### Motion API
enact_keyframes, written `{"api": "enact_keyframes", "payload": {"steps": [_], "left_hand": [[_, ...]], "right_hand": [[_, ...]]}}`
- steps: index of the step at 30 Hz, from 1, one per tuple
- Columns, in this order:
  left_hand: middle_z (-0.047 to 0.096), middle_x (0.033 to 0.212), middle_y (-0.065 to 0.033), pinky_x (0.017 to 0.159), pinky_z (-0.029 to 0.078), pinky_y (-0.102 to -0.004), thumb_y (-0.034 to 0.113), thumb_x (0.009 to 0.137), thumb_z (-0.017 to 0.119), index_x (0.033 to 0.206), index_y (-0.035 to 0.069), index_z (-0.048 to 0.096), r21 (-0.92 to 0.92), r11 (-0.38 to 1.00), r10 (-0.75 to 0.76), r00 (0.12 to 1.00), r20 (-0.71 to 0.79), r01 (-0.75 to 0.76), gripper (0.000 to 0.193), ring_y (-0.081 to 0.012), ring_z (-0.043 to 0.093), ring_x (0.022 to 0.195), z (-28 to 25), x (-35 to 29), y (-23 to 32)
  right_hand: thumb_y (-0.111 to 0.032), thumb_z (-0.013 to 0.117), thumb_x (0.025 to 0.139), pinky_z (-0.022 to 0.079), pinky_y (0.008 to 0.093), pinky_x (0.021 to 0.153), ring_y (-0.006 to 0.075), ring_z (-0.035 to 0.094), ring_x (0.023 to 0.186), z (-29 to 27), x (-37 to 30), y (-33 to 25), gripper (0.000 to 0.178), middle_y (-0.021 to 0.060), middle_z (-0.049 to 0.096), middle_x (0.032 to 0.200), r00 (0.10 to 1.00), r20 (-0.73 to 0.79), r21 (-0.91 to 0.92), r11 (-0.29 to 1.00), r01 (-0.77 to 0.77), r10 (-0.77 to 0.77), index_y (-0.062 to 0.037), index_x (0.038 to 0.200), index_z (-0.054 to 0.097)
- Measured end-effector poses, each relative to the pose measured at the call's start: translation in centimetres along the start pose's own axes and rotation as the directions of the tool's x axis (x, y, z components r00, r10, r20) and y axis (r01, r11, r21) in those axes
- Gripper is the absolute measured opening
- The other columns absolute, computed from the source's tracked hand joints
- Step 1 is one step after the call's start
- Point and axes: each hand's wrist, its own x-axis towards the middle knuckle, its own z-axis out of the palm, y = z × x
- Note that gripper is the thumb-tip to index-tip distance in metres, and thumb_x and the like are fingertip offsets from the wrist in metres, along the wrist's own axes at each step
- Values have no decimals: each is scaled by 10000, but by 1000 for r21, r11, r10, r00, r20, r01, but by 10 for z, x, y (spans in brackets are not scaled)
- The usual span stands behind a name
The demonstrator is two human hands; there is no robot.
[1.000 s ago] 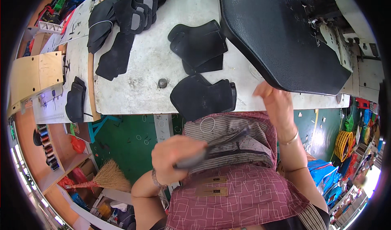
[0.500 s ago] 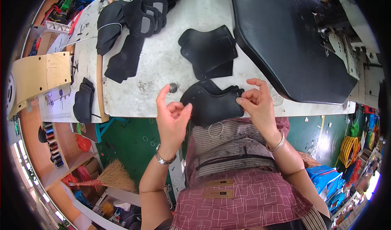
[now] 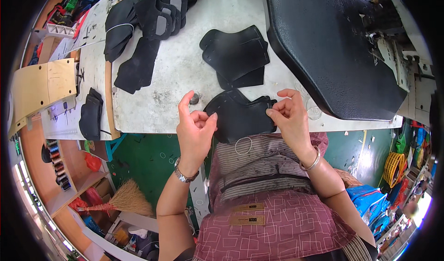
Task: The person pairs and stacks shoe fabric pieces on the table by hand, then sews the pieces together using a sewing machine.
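near black stack (image 3: 245, 117) sits at the front of the white tabletop (image 3: 166, 76), its lower part hanging past the edge above the lap. flat, curved-outline pieces, not perfectly flush — several layers show at the upper right corner.

right hand (image 3: 291, 122): at that corner, thumb on the top piece, the other fingers bent in against it. reads as a pinch on the edge. index finger arched up. left hand (image 3: 194, 131): at the stack's left edge, thumb tip about touching it, index finger pointing up, the rest curled. can't tell if those fingers actually grip anything.

second black stack (image 3: 237, 52) is just behind the near one, pieces fanned, bottom one poking out toward the person. small dark round object (image 3: 194, 98) is right by the left index finger.

further left on the tabletop: long black piece (image 3: 138, 66), overlapping pile with grey patches (image 3: 164, 22), dark bundle (image 3: 121, 29) with a pale tie around it. big black slab (image 3: 333, 52) takes up the right side.

on the person: metal watch (image 3: 185, 172) at the left wrist, bangle (image 3: 314, 160) at the right, maroon patterned apron (image 3: 286, 224). thin white ring (image 3: 243, 146) on the lap, just below the near black stack — broom (image 3: 129, 198) lower left.
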Motion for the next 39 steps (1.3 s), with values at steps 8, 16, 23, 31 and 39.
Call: {"api": "enact_keyframes", "payload": {"steps": [8, 16, 23, 31, 39], "left_hand": [[523, 648, -22, 542, 452, -247, 16, 788, 644, 1253, 23, 438, 412, 893, 214, 976, -28, -184, 509, -103, 545, 581, 3, 0, 6], [584, 865, -70, 724, 459, -372, 35, 727, 595, 949, 62, 655, 590, 302, 662, 610, 435, -748, 232, -260, 560, 863, -25, 9, 2], [625, 993, -102, 784, 475, -370, 125, 780, 674, 929, 40, 663, 895, 323, 810, 579, -94, -306, 172, -279, 596, 881, -112, 126, -6], [622, 877, -88, 666, 482, -334, 114, 783, 674, 867, 55, 654, 731, 591, 667, 715, -207, -340, 105, -255, 604, 739, -110, 122, -10], [609, 797, -83, 630, 463, -325, 115, 815, 660, 843, 38, 633, 625, 706, 617, 723, -311, -334, 86, -228, 592, 680, -116, 121, -16]], "right_hand": [[-15, 655, 772, 471, 283, 555, 148, 584, 580, 3, 0, -9, 283, 58, 597, 693, 995, -41, -166, 983, 83, -90, -10, 1024, 527], [-119, 693, 775, 491, 326, 697, 169, 627, 718, -21, 12, -24, 273, 55, 610, 711, 933, 183, -726, 597, 341, -309, -47, 1001, 558], [-158, 707, 733, 398, 318, 908, 242, 509, 1045, -8, 124, -27, 407, 105, 542, 1076, 829, 278, -293, 779, 554, -485, -58, 1096, 553], [-186, 752, 615, 333, 384, 998, 280, 474, 1128, 5, 144, -58, 419, 71, 540, 1112, 781, 442, -602, 500, 622, -441, -92, 976, 562], [-255, 777, 647, 417, 368, 826, 278, 559, 939, 18, 123, -66, 388, 77, 599, 916, 862, 355, -789, 379, 484, -362, -38, 845, 523]]}}
